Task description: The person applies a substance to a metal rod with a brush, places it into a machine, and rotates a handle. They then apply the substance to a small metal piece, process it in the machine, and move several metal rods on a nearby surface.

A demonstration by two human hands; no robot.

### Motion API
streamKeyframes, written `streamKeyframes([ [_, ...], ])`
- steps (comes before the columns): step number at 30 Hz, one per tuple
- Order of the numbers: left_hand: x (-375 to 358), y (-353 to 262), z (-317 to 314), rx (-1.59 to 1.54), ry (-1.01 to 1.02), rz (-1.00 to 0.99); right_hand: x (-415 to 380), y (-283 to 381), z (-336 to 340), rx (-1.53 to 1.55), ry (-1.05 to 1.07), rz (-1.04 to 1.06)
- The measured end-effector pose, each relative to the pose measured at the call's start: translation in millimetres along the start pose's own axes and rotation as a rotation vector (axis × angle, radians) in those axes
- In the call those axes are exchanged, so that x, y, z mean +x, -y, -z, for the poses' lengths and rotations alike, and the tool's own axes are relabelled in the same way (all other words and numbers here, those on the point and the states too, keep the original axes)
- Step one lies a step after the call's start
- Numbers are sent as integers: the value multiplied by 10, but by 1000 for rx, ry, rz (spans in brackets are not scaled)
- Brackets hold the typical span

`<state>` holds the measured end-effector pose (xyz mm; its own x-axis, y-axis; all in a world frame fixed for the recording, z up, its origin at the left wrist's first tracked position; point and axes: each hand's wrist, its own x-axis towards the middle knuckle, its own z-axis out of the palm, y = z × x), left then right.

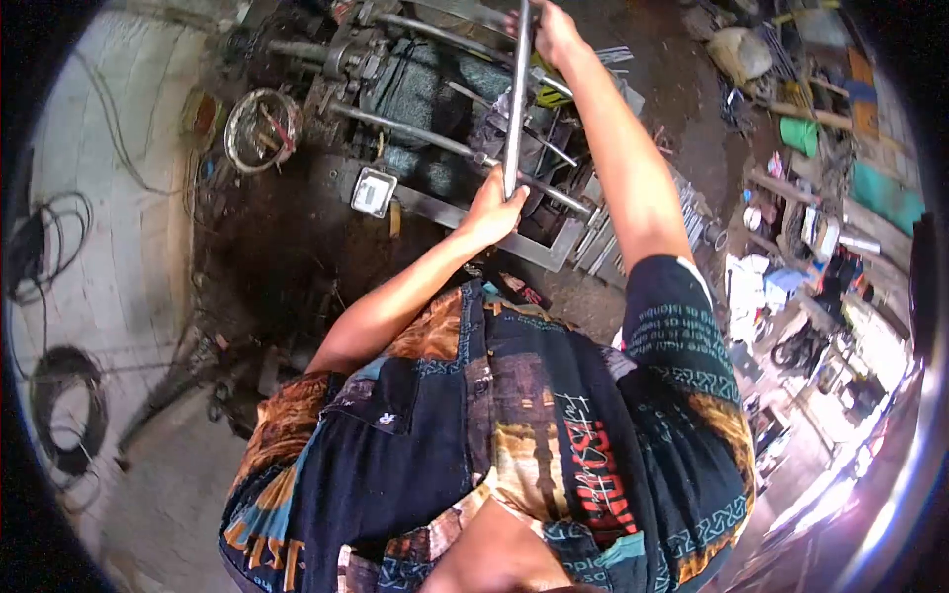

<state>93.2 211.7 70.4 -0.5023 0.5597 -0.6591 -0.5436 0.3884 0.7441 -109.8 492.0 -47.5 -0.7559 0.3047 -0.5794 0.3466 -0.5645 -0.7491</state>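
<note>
A long, straight metal bar (pixel 518 99) slants across the upper middle of the view, over a machine with a metal frame (pixel 425 203). My left hand (pixel 489 212) is closed around its near end. Farther up, my right hand (pixel 557 38) grips the bar close to the top edge of the view, where part of the fingers is cut off. Beneath the bar, thinner shiny rods (pixel 405 128) run across the machine. A bundle of metal bars (pixel 600 242) lies at the machine's right end, below my right forearm.
A round bucket (pixel 233 138) with items inside stands left of the machine, near a small white box (pixel 374 192). Coiled black cable (pixel 69 410) lies at far left. At right are a green container (pixel 799 136), wood pieces and scattered clutter.
</note>
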Motion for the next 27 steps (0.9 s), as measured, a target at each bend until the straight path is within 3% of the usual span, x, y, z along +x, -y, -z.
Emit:
streamKeyframes([
  [2, 43, 49, -68, -12, -72, 32, -180, 306, -389, -3, -10, -190],
  [3, 103, 131, -95, 128, -219, -169, -250, 418, -416, 55, 142, -227],
  [4, 105, 159, -128, 277, -368, -361, -381, 530, -534, 37, 123, -255],
  [6, 80, 141, -193, 315, -430, -287, -371, 543, -585, 223, 133, -204],
  [9, 26, 59, -382, 517, -504, -117, -37, 440, -364, 235, 39, -138],
  [10, 30, 39, -448, 516, -529, -110, 31, 443, -284, 287, 160, -221],
  [13, 148, -33, -406, 703, -736, -128, 106, 367, -435, 253, 131, -193],
  [16, 301, -23, -393, 811, -820, -176, 85, 344, -479, 275, 174, -185],
  [20, 480, 48, -108, 946, -857, -218, 99, 315, -567, 352, 235, -211],
  [21, 538, 58, 17, 954, -828, -201, -59, 361, -596, 364, 154, -217],
  [22, 535, 96, 89, 953, -796, -186, 662, 105, -202, 512, 468, -247],
  [24, 464, 69, 285, 1052, -733, -219, 1190, -73, 27, 507, 510, -131],
  [25, 489, 80, 312, 1087, -727, -223, 388, 168, -201, 519, 315, -210],
  [27, 556, 2, 281, 1129, -735, -248, -15, 306, -256, 506, 270, -222],
])
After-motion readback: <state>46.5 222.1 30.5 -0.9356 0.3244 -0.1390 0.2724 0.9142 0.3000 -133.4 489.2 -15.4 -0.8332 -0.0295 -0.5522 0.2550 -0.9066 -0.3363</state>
